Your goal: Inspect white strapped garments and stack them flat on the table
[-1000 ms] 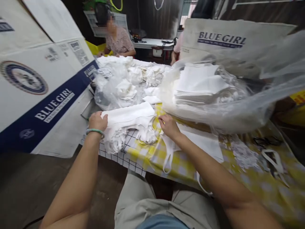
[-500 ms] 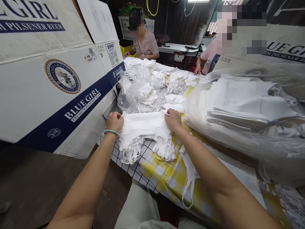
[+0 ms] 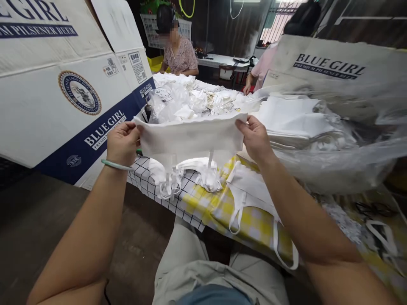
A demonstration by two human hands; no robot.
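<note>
A white strapped cloth garment, like a short camisole top (image 3: 190, 137), is stretched in the air between my hands, its straps hanging down. My left hand (image 3: 122, 142), with a green bangle at the wrist, pinches its upper left corner. At the upper right corner, my right hand (image 3: 254, 137) grips it between thumb and fingers. Below it lies a pile of similar white garments (image 3: 205, 169) with bunched straps, partly hidden by the raised one. Another white strapped garment (image 3: 249, 184) lies flat by my right forearm, its straps drooping over the table edge.
A large printed carton (image 3: 47, 101) stands at the left. Clear plastic holds a thick stack of white cloth (image 3: 289, 114) at the right, before another carton (image 3: 330, 63). Two people sit across the table, one in a patterned top (image 3: 181, 55). A checked cloth (image 3: 146, 180) covers the table.
Both hands have risen and spread apart, lifting one garment off the pile and stretching it out. The view has shifted, so the flat garment at the right shows more.
</note>
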